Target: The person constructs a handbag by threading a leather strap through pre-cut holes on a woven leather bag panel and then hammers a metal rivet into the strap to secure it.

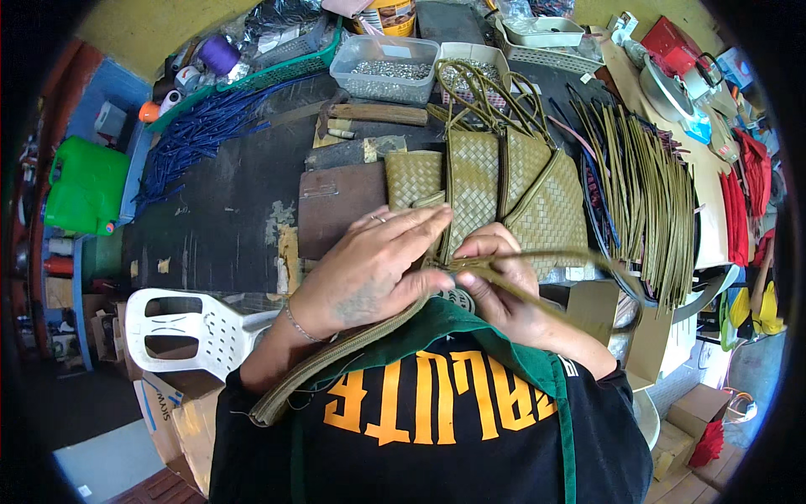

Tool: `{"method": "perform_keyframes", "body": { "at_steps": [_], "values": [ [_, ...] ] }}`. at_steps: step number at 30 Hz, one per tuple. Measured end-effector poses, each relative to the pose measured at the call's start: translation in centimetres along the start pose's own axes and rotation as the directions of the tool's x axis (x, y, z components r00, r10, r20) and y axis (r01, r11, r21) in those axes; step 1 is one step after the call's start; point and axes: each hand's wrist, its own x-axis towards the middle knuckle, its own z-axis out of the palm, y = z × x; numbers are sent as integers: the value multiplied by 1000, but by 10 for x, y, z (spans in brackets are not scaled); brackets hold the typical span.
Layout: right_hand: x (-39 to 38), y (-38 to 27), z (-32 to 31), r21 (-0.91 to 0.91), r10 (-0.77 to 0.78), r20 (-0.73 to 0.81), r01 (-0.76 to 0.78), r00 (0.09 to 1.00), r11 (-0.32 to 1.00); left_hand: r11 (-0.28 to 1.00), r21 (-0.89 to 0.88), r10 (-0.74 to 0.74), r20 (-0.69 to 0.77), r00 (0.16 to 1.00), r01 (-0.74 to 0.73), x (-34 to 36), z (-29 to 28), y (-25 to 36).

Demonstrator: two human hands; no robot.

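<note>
My left hand [369,269] is at the near edge of the table, its fingers stretched toward the right. Its thumb presses on a long olive strip [336,361], which hangs back over my left forearm and has a frayed end. Close beside it, my right hand [504,294] is closed, pinching thin olive cords [546,254] that loop off to the right. The two thumbs almost meet, and the exact join between them is partly hidden. Just beyond my hands lie woven olive pouches [474,168] with dark edging and looped cord handles [478,88].
A wooden-handled hammer [378,113] lies behind a brown slab [332,206]. Tubs of metal bits [386,71] stand at the back. Blue cords [197,139] lie left, and a bundle of olive strips [646,193] hangs over the right edge. A white chair [197,328] stands left.
</note>
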Motion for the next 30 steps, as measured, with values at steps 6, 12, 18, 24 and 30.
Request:
{"method": "perform_keyframes", "body": {
  "at_steps": [6, 12, 18, 24, 30],
  "values": [
    [0, 5, 4, 28, 89, -65, -87, 994, 996, 781, -624, -5, 23, 1000, 19, 0, 21, 1],
    [0, 10, 7, 27, 124, -66, -123, 990, 992, 787, -617, -34, -47, 998, -2, 2, 32, 2],
    [-6, 17, 9, 86, 158, -77, -151, 984, 985, 863, -502, 42, -56, 998, -65, 3, 37, 1],
    [-19, 24, 12, 324, 350, -48, -317, 935, 892, 898, -436, -38, 60, 997, 60, 0, 43, 4],
    [-9, 19, -18, 89, 287, -55, -281, 956, 955, 177, -901, -162, 370, 915, 396, 6, 45, 0]
  ]
}}
